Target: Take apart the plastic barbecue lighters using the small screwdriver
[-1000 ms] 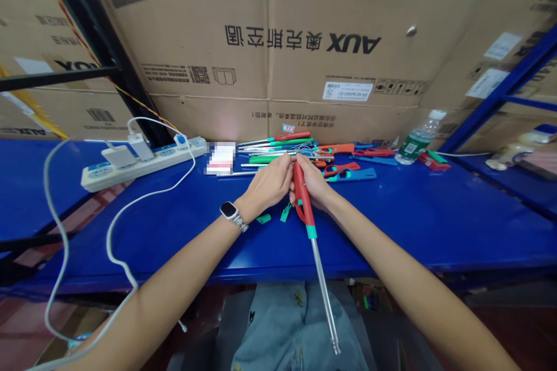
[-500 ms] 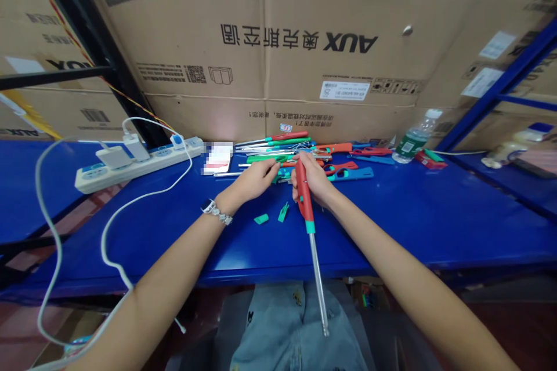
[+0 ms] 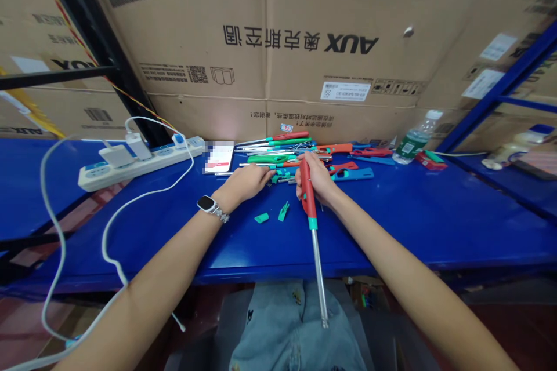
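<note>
our right grip [image 3: 321,182]: closed around one red lighter [image 3: 307,188], long axis running toward us, metal rod [image 3: 319,272] past the bench [image 3: 391,226] edge. our left grip [image 3: 243,182]: left of it, near other lighters [image 3: 264,159]; hold unclear.

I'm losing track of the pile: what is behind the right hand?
Behind the right hand, a red lighter handle and a blue lighter handle stick out to its right. What lies directly behind the palm and fingers is covered.

"AUX" and "奥克斯空调" are printed on the large cardboard [image 3: 187,29]
</note>
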{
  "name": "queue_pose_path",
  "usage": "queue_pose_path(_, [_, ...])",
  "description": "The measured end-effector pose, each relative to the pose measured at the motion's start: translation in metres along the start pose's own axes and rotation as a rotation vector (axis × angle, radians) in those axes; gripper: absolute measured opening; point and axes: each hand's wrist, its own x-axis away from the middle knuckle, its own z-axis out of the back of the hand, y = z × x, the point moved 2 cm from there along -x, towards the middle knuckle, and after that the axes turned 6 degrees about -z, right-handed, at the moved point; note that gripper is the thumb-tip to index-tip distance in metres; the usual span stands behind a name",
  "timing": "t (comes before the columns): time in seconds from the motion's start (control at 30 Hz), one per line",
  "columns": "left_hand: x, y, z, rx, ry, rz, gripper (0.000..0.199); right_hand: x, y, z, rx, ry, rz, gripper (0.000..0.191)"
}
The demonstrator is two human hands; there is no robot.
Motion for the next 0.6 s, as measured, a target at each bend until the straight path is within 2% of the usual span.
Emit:
queue_pose_path(0.13, [-0.001,0.013,0.008,0.112,0.078,-0.076,0.036,-0.003,-0.003,0.005,-0.032,0.128,0.042,0.048])
queue_pose_path(0.2, [-0.001,0.024,0.011,0.286,0.075,-0.089,0.044,-0.005,-0.005,0.008,-0.049,0.237,0.065,0.050])
queue_pose_path(0.3, [0.001,0.039,0.012,0.706,-0.077,0.000,0.057,-0.006,-0.008,0.013,-0.091,0.380,0.074,0.050])
queue_pose_path(0.37, [0.003,0.046,0.015,0.895,-0.233,0.016,0.050,-0.005,-0.010,0.014,-0.134,0.443,0.091,0.050])
queue_pose_path(0.43, [0.006,0.049,0.021,0.947,-0.362,0.006,0.037,-0.004,-0.011,0.016,-0.153,0.491,0.131,0.050])
queue_pose_path(0.5, [0.008,0.047,0.029,0.936,-0.438,0.021,0.031,-0.003,-0.011,0.020,-0.141,0.521,0.166,0.047])
queue_pose_path(0.6, [0.007,0.033,0.037,0.828,-0.423,0.070,0.032,-0.004,-0.011,0.028,-0.131,0.502,0.144,0.033])
